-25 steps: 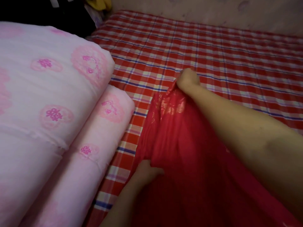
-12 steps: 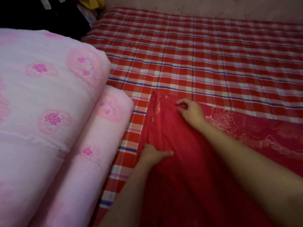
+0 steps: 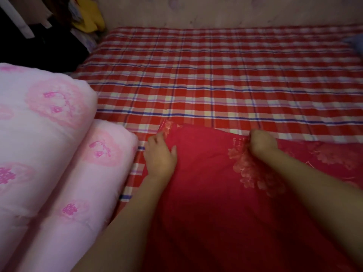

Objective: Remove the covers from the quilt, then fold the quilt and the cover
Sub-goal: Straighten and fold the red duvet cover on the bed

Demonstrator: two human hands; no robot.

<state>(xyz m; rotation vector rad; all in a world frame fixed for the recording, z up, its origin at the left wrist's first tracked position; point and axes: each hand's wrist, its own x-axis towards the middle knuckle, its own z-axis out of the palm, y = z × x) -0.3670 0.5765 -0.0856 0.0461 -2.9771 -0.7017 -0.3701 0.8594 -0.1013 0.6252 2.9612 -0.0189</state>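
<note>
It was a home bedroom: a plaid bedsheet [image 3: 225,79] lay spread wide (a folded pink quilt [image 3: 43,134] sat on it), with clothes [image 3: 88,18] heaped by the wall [image 3: 225,10].

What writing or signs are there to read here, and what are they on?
"囍": a magenta double-happiness sign, repeated across the folded pink quilt; soft but readable.
On the red cover: a flower pattern only, no words.
On the checked sheet: no text.
</note>
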